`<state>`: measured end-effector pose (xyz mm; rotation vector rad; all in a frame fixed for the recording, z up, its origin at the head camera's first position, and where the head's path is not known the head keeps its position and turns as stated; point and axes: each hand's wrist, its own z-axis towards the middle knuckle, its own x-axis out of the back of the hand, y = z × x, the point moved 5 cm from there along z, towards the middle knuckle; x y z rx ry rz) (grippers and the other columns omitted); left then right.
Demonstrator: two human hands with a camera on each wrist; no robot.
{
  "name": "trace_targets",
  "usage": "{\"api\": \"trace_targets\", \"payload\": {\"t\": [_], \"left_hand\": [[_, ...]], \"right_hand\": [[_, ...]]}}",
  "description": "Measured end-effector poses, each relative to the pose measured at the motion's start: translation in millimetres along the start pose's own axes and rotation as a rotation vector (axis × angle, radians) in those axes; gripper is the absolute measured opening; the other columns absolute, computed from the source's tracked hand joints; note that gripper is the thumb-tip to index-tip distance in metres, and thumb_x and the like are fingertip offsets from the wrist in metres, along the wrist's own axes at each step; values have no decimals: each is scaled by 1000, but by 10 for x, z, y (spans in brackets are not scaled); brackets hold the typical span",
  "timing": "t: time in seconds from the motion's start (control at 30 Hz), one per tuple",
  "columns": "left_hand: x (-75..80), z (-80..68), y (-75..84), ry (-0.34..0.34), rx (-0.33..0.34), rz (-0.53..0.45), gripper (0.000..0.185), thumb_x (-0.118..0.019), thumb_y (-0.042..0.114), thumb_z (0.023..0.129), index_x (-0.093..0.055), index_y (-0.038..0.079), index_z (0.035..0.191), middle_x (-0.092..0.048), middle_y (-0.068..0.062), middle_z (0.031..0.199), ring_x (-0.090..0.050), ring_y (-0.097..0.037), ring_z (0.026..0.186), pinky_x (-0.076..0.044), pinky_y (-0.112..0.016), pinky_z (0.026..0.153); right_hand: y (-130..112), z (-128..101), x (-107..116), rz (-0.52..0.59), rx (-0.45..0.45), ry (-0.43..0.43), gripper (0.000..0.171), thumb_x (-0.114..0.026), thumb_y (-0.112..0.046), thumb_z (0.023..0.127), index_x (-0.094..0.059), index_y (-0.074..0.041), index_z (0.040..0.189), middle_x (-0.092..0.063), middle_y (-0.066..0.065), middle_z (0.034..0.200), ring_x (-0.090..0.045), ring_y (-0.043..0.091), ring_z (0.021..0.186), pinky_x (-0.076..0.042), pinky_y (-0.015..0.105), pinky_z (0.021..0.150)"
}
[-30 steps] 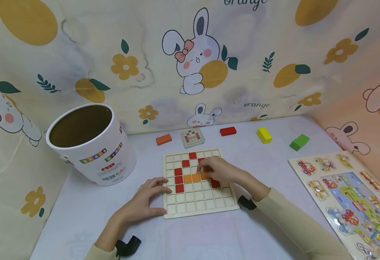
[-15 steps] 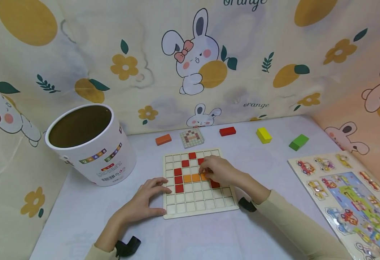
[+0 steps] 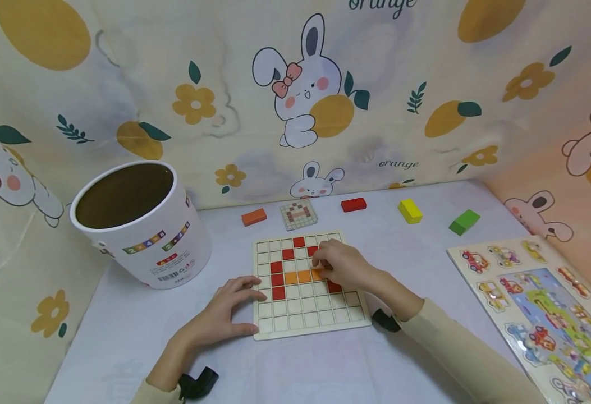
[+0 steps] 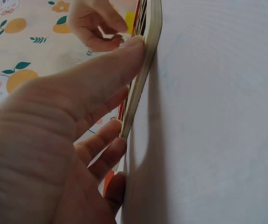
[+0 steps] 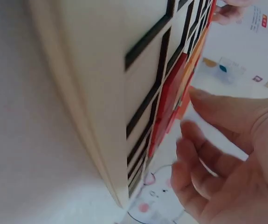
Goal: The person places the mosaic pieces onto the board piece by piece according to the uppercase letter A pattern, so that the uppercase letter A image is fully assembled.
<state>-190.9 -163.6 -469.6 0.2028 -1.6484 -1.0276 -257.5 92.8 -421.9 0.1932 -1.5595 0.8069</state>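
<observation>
A square wooden grid board [image 3: 310, 320] lies on the white cloth, with several red tiles [image 3: 278, 293] and a row of orange tiles [image 3: 297, 277] set in its cells. My left hand [image 3: 219, 314] rests at the board's left edge, thumb and fingertips touching the rim; the left wrist view shows its thumb [image 4: 110, 65] on that edge. Over the right end of the orange row hovers my right hand [image 3: 346, 266], fingers loosely bent. In the right wrist view a gap shows between its thumb [image 5: 217, 107] and fingers, and nothing is visible in it. Its fingers hide some cells.
Behind the board are an orange block [image 3: 254, 217], a small pattern card [image 3: 299, 214], a red block [image 3: 354, 205], a yellow block [image 3: 410, 211] and a green block [image 3: 464, 222]. A white bucket [image 3: 184, 252] stands left; a picture puzzle board [image 3: 469, 255] lies right.
My right hand has shifted slightly to the right over the orange row. My left hand and the board have stayed in place.
</observation>
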Motion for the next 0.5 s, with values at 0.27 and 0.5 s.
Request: {"api": "trace_targets", "payload": {"t": [0.27, 0.5], "left_hand": [[27, -28, 16, -28, 39, 21, 47, -82, 43, 77, -66, 33, 120, -43, 3, 150, -31, -26, 143, -24, -64, 111], [131, -40, 169, -35, 72, 138, 52, -77, 43, 83, -64, 23, 129, -40, -5, 154, -31, -31, 144, -27, -65, 110]], "right_hand": [[-1, -287, 125, -393, -125, 79, 57, -65, -52, 92, -62, -13, 133, -51, 20, 141, -40, 43, 135, -28, 64, 108], [-17, -545, 122, -604, -216, 12, 77, -45, -74, 90, -44, -27, 151, -26, 25, 159, -12, 55, 145, -7, 73, 110]]}}
